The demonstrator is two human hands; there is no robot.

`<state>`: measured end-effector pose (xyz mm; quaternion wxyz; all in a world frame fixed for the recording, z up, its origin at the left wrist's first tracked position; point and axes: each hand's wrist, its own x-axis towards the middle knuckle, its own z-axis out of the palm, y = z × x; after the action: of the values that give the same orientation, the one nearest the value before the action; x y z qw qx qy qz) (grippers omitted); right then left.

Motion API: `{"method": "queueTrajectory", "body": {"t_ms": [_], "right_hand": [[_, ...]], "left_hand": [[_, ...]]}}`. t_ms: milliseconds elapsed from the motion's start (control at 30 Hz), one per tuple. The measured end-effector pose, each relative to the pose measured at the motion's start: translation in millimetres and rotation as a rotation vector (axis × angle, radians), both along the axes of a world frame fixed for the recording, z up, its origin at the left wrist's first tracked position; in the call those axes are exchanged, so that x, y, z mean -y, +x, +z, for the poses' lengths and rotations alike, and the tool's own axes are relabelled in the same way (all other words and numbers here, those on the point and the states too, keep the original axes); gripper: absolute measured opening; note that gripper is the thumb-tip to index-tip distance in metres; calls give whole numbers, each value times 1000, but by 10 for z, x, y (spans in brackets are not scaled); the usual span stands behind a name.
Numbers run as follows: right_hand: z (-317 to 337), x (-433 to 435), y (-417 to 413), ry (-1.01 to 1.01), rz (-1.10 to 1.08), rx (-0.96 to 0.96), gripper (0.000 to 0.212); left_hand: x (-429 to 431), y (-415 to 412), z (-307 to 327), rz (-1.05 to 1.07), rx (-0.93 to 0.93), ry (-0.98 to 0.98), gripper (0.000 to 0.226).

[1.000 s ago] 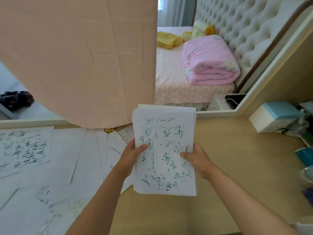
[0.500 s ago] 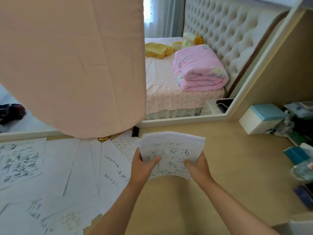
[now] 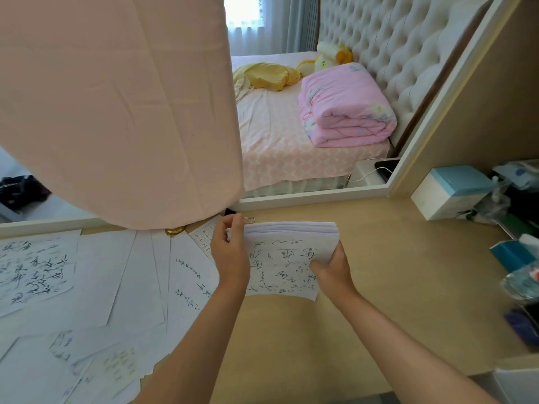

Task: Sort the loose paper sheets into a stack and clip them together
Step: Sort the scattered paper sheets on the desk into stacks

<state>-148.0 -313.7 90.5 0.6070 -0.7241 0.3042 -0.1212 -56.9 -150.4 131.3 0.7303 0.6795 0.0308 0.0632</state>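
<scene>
A stack of white sheets [image 3: 284, 259] with green handwriting lies nearly flat just above the wooden desk [image 3: 379, 287]. My right hand [image 3: 331, 265] grips its right edge, thumb on top. My left hand [image 3: 232, 252] holds the stack's far left corner, fingers curled over the edge. A black binder clip [image 3: 230, 212] with a wire handle [image 3: 249, 219] lies on the desk just beyond my left hand. Several loose sheets [image 3: 96, 272] are spread over the desk's left half.
A peach cloth [image 3: 116, 112] hangs over the mirror at the back left. A white and blue box [image 3: 450, 192] stands at the back right, with bottles and bags [image 3: 519, 258] along the right edge. A small gold lid [image 3: 175, 230] sits under the cloth.
The stack has gone from upright facing me to lying low and flat. My left hand has slid from the stack's left edge up to its far left corner.
</scene>
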Motion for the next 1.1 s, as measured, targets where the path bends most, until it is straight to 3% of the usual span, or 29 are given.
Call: {"method": "queueTrajectory", "body": {"t_ms": [200, 367, 467, 600, 733, 800, 1000, 1100], "right_hand": [[-44, -28, 6, 9, 5, -34, 54], [-31, -49, 43, 32, -22, -37, 52], [-95, -94, 63, 35, -76, -44, 54], [-211, -127, 86, 49, -162, -45, 44], [-284, -228, 116, 17, -149, -59, 55], [-330, -234, 119, 20, -148, -73, 55], [-447, -39, 95, -8, -20, -199, 42], [-429, 228, 69, -7, -10, -283, 31]], "left_hand": [[-4, -8, 21, -46, 2, 25, 14], [-280, -47, -406, -327, 9, 52, 51], [-297, -168, -632, -396, -31, 169, 49], [-300, -123, -794, -277, -84, 196, 28], [-267, -134, -841, -307, -123, 151, 51], [-273, -151, -866, -331, -121, 164, 50], [-281, 31, -910, -447, -95, 439, 21], [-79, 177, -852, -556, -168, 581, 18]]}}
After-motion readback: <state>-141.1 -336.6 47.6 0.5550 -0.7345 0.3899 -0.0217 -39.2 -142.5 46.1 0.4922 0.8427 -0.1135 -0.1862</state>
